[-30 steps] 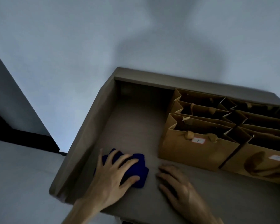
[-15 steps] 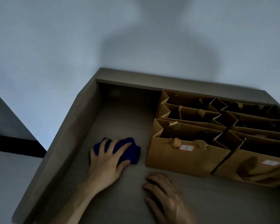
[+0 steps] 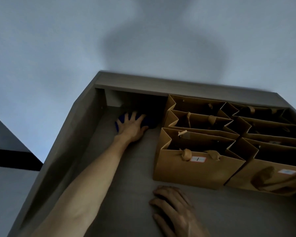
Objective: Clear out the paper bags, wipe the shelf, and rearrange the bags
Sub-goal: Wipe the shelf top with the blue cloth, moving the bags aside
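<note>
Blue cloth [image 3: 149, 123] under the left hand [image 3: 131, 128], fingers [image 3: 126, 117] spread wide, pressed into the shelf [image 3: 135, 168] at its far-left corner; paper bags [image 3: 198, 166] crowded right leave wiping room, right hand [image 3: 173, 206] braces flat

- The left arm [image 3: 85, 185] is bare and stretched nearly straight, running from 7 o'clock up toward 12 o'clock.
- The left hand [image 3: 131, 127] lies palm down at the far end of the reach, with the fingers straight and spread and the thumb out toward 3 o'clock.
- The right hand [image 3: 174, 207] sits at 5 o'clock, palm down, with the fingers loosely bent and close together and the tips toward 11 o'clock.
</note>
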Demonstrator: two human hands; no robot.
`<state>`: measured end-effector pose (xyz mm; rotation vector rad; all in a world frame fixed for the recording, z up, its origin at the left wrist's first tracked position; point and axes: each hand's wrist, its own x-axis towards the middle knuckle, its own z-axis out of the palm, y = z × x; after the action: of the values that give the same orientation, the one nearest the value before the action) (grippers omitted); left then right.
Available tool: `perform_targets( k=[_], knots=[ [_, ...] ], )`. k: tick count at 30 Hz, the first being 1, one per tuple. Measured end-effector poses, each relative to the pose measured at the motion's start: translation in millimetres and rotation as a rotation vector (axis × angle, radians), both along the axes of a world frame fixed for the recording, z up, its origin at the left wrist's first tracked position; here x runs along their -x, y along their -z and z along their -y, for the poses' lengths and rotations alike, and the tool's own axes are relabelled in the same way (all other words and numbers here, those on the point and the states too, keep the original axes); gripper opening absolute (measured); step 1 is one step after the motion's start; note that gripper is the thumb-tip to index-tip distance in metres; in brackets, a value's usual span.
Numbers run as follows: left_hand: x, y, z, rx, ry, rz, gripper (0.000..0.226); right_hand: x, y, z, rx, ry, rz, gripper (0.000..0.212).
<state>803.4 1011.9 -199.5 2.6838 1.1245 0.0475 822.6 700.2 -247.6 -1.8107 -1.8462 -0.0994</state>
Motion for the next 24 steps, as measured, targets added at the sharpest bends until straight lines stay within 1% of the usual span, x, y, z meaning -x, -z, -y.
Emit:
perform_targets(
  k=[3,5,7,10,12,14,15,17,19,22,24],
  knots=[
    [33,2,26,-0.035,0.046,0.025,0.057,0,2,1,0.013,-0.001,0.009,0.025],
    [61,0,52,-0.031,0.031,0.025,0.056,1,2,0,0.009,-0.005,-0.007,0.025],
    [88,0,81,-0.015,-0.003,-0.020,0.057,-1,3,-3,0.017,-0.011,0.006,0.026],
    [116,5,115,-0.022,-0.037,-0.120,0.061,-1,2,-6,0.081,-0.016,0.061,0.031],
    [118,6,118,-0.040,-0.049,-0.118,0.063,0,2,-7,0.091,0.009,0.050,0.030],
    [107,6,107,-0.026,-0.050,-0.080,0.058,0,3,-9,0.065,0.018,0.035,0.025],
    [98,6,96,-0.013,-0.049,-0.064,0.055,-2,3,-10,0.047,0.013,0.058,0.022],
    [77,4,71,-0.020,-0.034,-0.021,0.052,-4,3,-12,0.027,0.002,0.102,0.023],
    [55,4,39,-0.036,-0.005,0.015,0.051,-4,6,-12,-0.009,0.000,0.096,0.019],
    [25,5,-10,-0.016,0.020,-0.027,0.052,-2,12,-9,-0.050,0.004,0.061,0.018],
    [13,2,-35,0.001,0.002,-0.074,0.054,-1,12,-8,-0.063,0.009,0.061,0.017]
  ],
)
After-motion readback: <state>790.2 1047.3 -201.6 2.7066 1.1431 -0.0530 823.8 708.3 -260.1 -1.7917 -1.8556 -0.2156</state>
